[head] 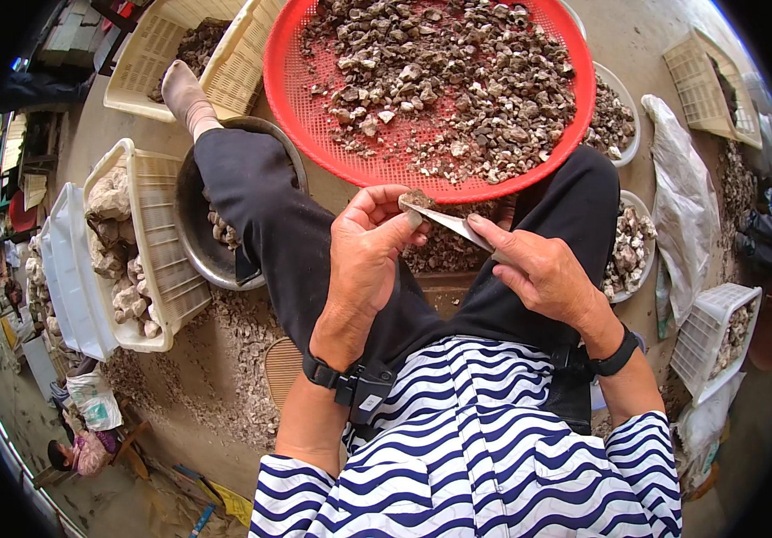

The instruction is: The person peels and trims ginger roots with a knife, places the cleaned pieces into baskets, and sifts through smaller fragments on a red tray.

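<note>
Between the thumb and fingers of my left hand (367, 245) is a small brown, rough chunk (417, 198), perhaps a root or fungus piece. My right hand (541, 269) grips a knife (453, 225), its forefinger laid along the blade. The blade's tip touches or nearly touches the chunk. Just beyond my hands, a round red plastic sieve (339, 161) holds many small brown and whitish pieces (493, 87). More dark bits (443, 252) lie below the sieve's near rim, between my legs.
Left of my leg stand a metal basin (191, 235) and a cream plastic crate (157, 269) of large pale lumps. Another crate (231, 74) is at the upper left. Bowls (648, 249) of pieces and a white sack (682, 202) lie right. A person (90, 450) is at the lower left.
</note>
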A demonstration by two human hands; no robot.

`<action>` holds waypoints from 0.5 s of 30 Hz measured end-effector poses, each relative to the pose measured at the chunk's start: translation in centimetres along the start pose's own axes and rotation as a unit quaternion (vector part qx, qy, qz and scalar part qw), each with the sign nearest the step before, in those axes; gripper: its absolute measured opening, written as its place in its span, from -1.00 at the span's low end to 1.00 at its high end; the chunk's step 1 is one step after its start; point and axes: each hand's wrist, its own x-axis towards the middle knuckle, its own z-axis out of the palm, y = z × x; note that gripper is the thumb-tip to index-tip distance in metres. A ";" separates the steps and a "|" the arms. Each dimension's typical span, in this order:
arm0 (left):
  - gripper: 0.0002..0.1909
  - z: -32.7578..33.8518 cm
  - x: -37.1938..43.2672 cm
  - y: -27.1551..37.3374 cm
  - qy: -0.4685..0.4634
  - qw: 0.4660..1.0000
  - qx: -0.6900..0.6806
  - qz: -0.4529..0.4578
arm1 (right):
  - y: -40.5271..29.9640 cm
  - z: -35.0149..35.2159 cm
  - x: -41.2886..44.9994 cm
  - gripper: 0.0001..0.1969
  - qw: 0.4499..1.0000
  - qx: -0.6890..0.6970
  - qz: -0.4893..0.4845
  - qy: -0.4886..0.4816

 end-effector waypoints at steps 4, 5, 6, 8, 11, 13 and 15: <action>-0.72 0.1 -0.5 0.1 -0.004 1.000 0.013 0.016 | -0.5 0.2 -0.4 -0.32 1.000 -0.009 -0.011 0.014; -0.72 0.1 -0.7 0.1 -0.004 1.000 0.015 0.017 | -0.6 0.3 -0.5 -0.32 1.000 -0.020 -0.011 0.019; -0.73 0.1 -0.7 0.1 -0.008 1.000 0.019 0.016 | -0.6 0.4 -0.6 -0.31 0.999 -0.032 -0.010 0.026; -0.74 0.3 -0.8 0.1 -0.016 0.999 0.026 0.016 | -0.5 0.8 -0.7 -0.31 0.998 -0.040 -0.017 0.047; -0.74 0.8 -1.4 0.0 -0.020 1.000 0.016 0.011 | -0.6 0.7 -1.1 -0.31 0.997 -0.040 -0.026 0.067; -0.74 1.1 -1.6 0.0 -0.017 0.999 0.029 0.021 | -0.8 0.3 -1.5 -0.31 0.996 -0.032 -0.030 0.072; -0.74 1.4 -2.1 0.1 -0.018 0.999 0.031 0.029 | -1.1 -0.2 -2.2 -0.32 0.997 -0.036 -0.037 0.056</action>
